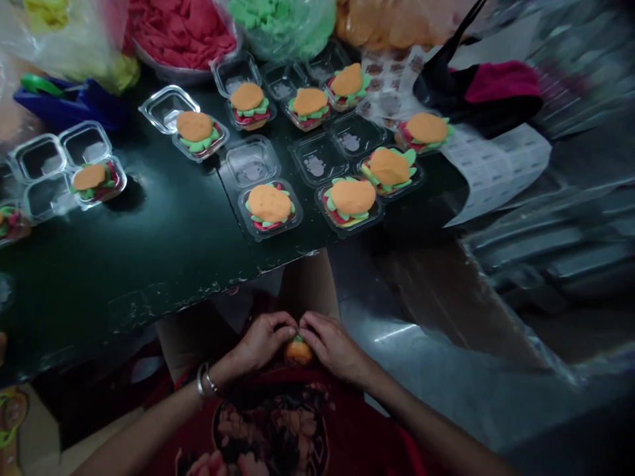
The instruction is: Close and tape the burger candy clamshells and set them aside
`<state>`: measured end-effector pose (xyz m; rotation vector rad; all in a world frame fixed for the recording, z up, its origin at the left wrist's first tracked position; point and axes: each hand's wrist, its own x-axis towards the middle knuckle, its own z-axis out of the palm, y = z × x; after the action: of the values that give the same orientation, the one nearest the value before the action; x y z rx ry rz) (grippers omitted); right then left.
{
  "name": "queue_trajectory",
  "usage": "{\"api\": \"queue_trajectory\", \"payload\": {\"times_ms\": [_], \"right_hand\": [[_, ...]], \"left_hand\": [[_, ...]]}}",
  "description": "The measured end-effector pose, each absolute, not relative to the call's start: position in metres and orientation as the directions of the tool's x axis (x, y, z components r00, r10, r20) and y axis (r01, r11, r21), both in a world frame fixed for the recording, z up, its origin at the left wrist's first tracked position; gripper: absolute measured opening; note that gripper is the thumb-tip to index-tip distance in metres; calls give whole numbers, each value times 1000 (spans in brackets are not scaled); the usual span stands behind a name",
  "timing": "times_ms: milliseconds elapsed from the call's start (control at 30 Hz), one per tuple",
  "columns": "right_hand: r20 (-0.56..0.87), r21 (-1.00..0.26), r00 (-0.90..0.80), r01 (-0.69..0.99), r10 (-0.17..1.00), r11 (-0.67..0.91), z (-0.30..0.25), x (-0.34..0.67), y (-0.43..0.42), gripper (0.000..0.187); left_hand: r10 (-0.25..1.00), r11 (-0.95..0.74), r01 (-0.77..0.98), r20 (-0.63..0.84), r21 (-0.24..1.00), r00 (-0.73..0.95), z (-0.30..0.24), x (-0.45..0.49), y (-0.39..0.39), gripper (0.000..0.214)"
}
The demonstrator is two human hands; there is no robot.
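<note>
My left hand (262,340) and my right hand (331,344) meet in front of my lap, fingers curled, pinching a small orange burger-shaped piece (298,352) with a bit of green on top. A bangle sits on my left wrist. On the dark table (149,251) above lie several clear clamshell boxes, some holding finished toy burgers such as the nearest burger (270,203) and a second burger (351,197), others open and unfilled like the box (252,162).
Bags of red (183,30), green (282,23), yellow (64,33) and orange (381,23) pieces stand at the table's far edge. A sticker sheet (496,165) and a black and pink cloth (486,89) lie at the right. Clear plastic sheeting (520,264) covers the right side.
</note>
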<state>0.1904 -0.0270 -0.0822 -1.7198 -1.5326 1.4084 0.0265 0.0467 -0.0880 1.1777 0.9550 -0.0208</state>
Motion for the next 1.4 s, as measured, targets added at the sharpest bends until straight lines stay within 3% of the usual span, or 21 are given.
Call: {"api": "queue_trajectory", "payload": {"times_ms": [100, 233, 367, 533, 700, 767, 867, 967, 1200, 1333, 1400], "right_hand": [[-407, -876, -155, 344, 900, -337, -80, 196, -19, 14], [-376, -905, -160, 274, 913, -325, -64, 215, -5, 20], [-311, -937, -129, 207, 942, -281, -24, 236, 5, 26], [-257, -964, -136, 100, 957, -245, 33, 212, 44, 30], [-136, -986, -240, 130, 961, -107, 56, 142, 110, 25], [-110, -990, -319, 115, 941, -77, 58, 115, 131, 32], [-164, -986, -458, 52, 874, -158, 57, 85, 149, 45], [-195, -977, -545, 39, 816, -208, 54, 64, 161, 47], [-286, -920, -649, 392, 705, -12, 68, 25, 215, 72], [-337, -926, -644, 358, 687, -118, 70, 16, 240, 66], [-315, -921, -673, 387, 669, -45, 68, 14, 245, 70]], "left_hand": [[407, 470, 475, -661, 744, 631, -86, 30, 58, 18], [485, 434, 413, -594, 801, 642, -65, 42, 73, 20], [605, 389, 254, -453, 886, 654, -22, 36, 75, 31], [581, 586, -30, -393, 810, 713, 28, -6, 77, 46], [786, 579, -326, -405, 748, 467, 44, -57, 97, 45], [831, 546, -393, -418, 740, 368, 47, -78, 107, 47], [867, 497, -425, -411, 757, 281, 51, -107, 119, 49], [874, 476, -375, -381, 795, 302, 50, -130, 125, 47], [865, 465, -363, -327, 808, 380, 38, -155, 153, 62], [898, 415, -388, -300, 823, 322, 37, -164, 168, 63], [877, 431, -325, -305, 842, 371, 35, -168, 173, 64]]}}
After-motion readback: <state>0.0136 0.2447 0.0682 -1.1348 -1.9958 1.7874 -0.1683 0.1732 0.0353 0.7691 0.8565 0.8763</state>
